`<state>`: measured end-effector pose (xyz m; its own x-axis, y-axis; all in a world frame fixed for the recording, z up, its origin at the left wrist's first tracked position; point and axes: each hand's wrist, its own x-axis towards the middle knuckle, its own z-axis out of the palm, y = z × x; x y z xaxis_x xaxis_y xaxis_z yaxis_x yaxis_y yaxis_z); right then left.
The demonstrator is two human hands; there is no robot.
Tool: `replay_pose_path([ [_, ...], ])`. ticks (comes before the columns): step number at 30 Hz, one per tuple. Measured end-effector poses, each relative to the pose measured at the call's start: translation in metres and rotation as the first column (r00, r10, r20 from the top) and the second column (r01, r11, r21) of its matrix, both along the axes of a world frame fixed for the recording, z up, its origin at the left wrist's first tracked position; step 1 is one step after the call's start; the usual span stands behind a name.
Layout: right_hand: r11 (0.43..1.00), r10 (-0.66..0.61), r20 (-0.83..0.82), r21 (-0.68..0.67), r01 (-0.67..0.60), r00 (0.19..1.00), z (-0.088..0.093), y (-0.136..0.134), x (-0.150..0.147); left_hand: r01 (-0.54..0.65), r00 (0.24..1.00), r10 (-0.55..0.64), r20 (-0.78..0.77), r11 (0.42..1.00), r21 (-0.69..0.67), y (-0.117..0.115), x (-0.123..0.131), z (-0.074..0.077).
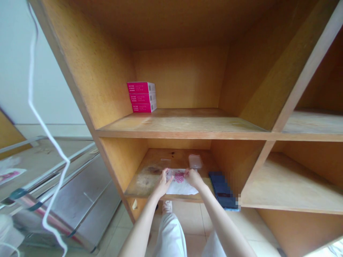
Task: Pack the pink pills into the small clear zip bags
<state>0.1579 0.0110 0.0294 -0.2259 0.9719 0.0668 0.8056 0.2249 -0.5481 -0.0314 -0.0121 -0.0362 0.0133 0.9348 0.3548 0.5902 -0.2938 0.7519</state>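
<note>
On the lower shelf lies a white sheet (182, 189) that looks like paper or cloth, with a small heap of pink bead-like pieces (179, 177) on it. My left hand (163, 184) is at the left of the heap, its fingers closed round a small clear plastic item (169, 174), perhaps a bag or cup. At the heap's right edge, my right hand (193, 177) has its fingertips pinched together; anything between them is too small to make out. Behind the right hand rests a clear plastic bag (195, 161).
A dark blue flat case or folder (223, 191) lies right of the sheet, reaching the shelf edge. Three pink boxes (142, 97) are stacked on the upper shelf (187, 123). A metal cart (77, 200) and a hanging white cable (50, 137) are at left.
</note>
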Motion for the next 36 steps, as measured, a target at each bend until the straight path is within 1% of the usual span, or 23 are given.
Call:
replay_pose_path([
  [4, 0.999, -0.015, 0.109, -0.033, 0.019, 0.994, -0.012, 0.001, 0.005, -0.006, 1.0, 0.006, 0.016, 1.0, -0.008, 0.001, 0.0, -0.001],
  [8, 0.999, -0.029, 0.127, -0.042, 0.034, 0.991, -0.018, 0.001, 0.005, 0.003, 0.999, -0.003, 0.034, 1.0, 0.002, 0.001, -0.001, -0.002],
  [15, 0.998, -0.04, 0.137, -0.036, 0.045, 0.99, -0.02, 0.002, 0.004, 0.005, 0.999, -0.005, 0.033, 1.0, 0.006, 0.0, -0.001, -0.001],
  [19, 0.999, -0.039, 0.142, -0.006, 0.041, 0.989, -0.017, 0.002, 0.003, 0.012, 0.999, -0.012, 0.041, 1.0, 0.016, -0.001, -0.001, 0.0],
  [21, 0.999, -0.046, 0.096, 0.031, 0.043, 0.994, -0.012, 0.001, 0.001, 0.012, 0.999, -0.012, 0.038, 1.0, 0.015, -0.001, -0.001, 0.0],
  [24, 0.993, -0.022, -0.078, 0.113, 0.031, 0.997, -0.003, -0.001, -0.008, 0.013, 0.999, -0.013, 0.039, 1.0, 0.021, 0.0, -0.001, 0.0],
  [27, 0.976, 0.071, -0.279, 0.217, -0.009, 0.958, 0.004, -0.004, -0.023, 0.027, 0.999, -0.028, 0.045, 0.999, 0.028, 0.001, -0.001, -0.001],
  [29, 0.964, 0.136, -0.356, 0.262, -0.04, 0.924, 0.005, -0.006, -0.033, 0.033, 0.999, -0.034, 0.039, 0.999, 0.03, 0.002, -0.001, -0.001],
  [32, 0.96, 0.185, -0.393, 0.27, -0.079, 0.901, 0.004, -0.01, -0.046, 0.036, 0.999, -0.037, 0.024, 0.999, 0.039, 0.004, -0.002, -0.004],
  [36, 0.967, 0.215, -0.364, 0.211, -0.144, 0.906, 0.002, -0.012, -0.054, 0.035, 0.999, -0.036, 0.019, 0.998, 0.047, 0.005, -0.003, -0.008],
])
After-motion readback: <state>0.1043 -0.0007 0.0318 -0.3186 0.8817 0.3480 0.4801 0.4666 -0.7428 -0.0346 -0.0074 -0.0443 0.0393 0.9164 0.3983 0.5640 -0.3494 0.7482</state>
